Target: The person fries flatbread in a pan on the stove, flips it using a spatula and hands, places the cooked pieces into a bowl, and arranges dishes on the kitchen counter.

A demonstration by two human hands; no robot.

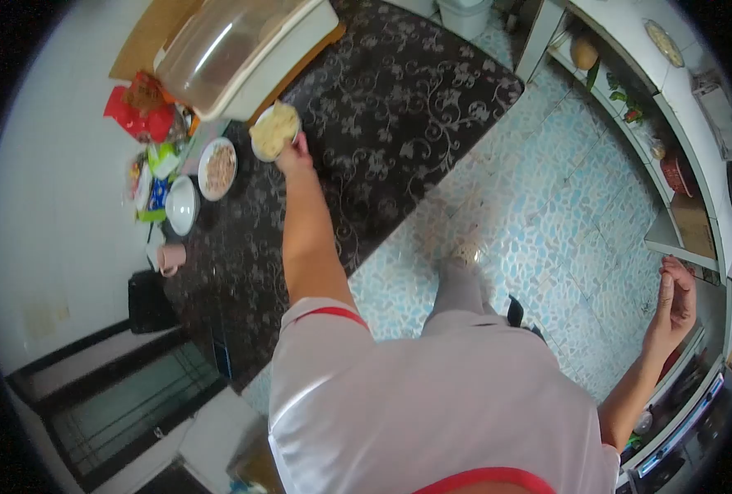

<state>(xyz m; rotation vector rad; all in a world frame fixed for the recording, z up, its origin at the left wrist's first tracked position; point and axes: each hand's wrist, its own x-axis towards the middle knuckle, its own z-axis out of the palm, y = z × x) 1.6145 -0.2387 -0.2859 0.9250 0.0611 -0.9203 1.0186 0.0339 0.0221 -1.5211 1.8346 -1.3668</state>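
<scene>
White bowl (257,151) beside the box (277,67) is gripped by the left hand (297,156); the right hand (675,303), well away, is half-curled, its hold unclear. Packets (163,158) near the box: unreadable.

Pale, shiny shirt (440,403) — short sleeves (312,336), red trim (498,473) at neck and left cuff (341,312). Grey trousers (458,292) below.

Left arm (308,235) is stuck way out in front, pretty much straight, and the left hand (294,156) at the end of it is clamped in a grip, though I can't make out every finger. Right arm (633,403) is flung wide to the side, honestly miles from the other one, with the right hand (676,303) kinda loose and half curled.
</scene>
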